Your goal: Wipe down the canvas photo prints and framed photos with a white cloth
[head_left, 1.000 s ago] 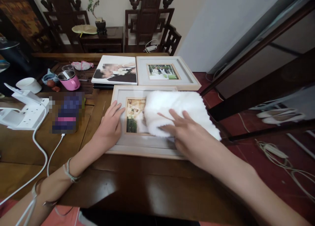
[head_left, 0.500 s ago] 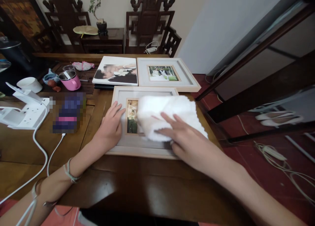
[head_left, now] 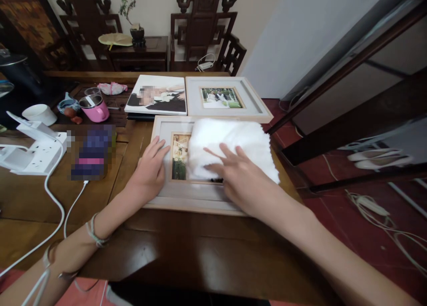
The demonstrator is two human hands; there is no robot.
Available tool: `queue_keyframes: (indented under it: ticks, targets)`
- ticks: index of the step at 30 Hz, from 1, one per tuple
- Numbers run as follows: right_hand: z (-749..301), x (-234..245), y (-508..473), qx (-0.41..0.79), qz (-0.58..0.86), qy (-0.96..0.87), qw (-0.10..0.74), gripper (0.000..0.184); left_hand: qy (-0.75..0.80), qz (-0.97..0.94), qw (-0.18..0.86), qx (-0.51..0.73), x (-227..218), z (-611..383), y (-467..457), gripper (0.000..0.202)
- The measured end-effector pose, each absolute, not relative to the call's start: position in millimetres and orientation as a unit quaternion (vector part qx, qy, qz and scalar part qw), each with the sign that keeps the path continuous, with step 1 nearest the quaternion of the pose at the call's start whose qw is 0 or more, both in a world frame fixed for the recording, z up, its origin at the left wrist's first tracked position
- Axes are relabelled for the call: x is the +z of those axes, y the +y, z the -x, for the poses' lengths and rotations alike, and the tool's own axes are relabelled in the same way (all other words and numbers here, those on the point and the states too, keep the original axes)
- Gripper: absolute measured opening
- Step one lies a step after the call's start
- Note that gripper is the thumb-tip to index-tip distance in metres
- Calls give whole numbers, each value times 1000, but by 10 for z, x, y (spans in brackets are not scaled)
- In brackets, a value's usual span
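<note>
A light wooden picture frame (head_left: 187,198) lies flat on the dark wooden table (head_left: 187,248), holding a small photo. My left hand (head_left: 149,170) rests flat on the frame's left border, fingers stretched out. My right hand (head_left: 238,177) presses a fluffy white cloth (head_left: 233,141) down on the frame's glass with spread fingers. The cloth covers the photo's right part and the frame's right side.
A second framed photo (head_left: 227,99) and an unframed print (head_left: 156,95) lie behind. To the left are a pink mug (head_left: 94,108), a white power strip (head_left: 31,148) with cables, a white bowl (head_left: 39,114) and a blurred purple object (head_left: 93,152). Carved chairs stand at the back.
My right hand has slid the white cloth leftward and slightly up over the frame's glass, covering more of the photo. My left hand has stayed in place on the frame.
</note>
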State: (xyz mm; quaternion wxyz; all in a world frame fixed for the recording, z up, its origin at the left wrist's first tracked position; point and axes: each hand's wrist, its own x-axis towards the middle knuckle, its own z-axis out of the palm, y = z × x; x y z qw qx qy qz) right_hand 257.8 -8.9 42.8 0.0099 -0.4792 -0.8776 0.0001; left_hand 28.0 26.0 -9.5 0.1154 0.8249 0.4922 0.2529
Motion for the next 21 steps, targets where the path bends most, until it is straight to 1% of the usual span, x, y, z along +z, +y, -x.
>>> queue_keyframes:
  ticks: [3,6,9,11,14,17,21]
  targets:
    - [-2605,576,-486,58,420,-906,17,57,496,-825,115,246,-88,-286,257,46]
    - [-2645,721,-808,105,382,-917,37,52,498,-824,115,246,-77,-288,255,47]
    - [-2637,809,-915,147,358,-921,53,51,497,-824,119,244,-72,-284,254,47]
    - [-2606,806,-850,156,364,-916,66,56,497,-824,121,243,-74,-280,254,47]
    - [-2568,695,-599,143,387,-908,69,64,497,-823,123,245,-84,-277,254,47]
    - [-2574,507,-252,93,427,-897,68,63,495,-822,122,253,-88,-277,251,47]
    - [-2602,307,193,8,478,-872,101,63,498,-822,134,242,-61,-283,242,46]
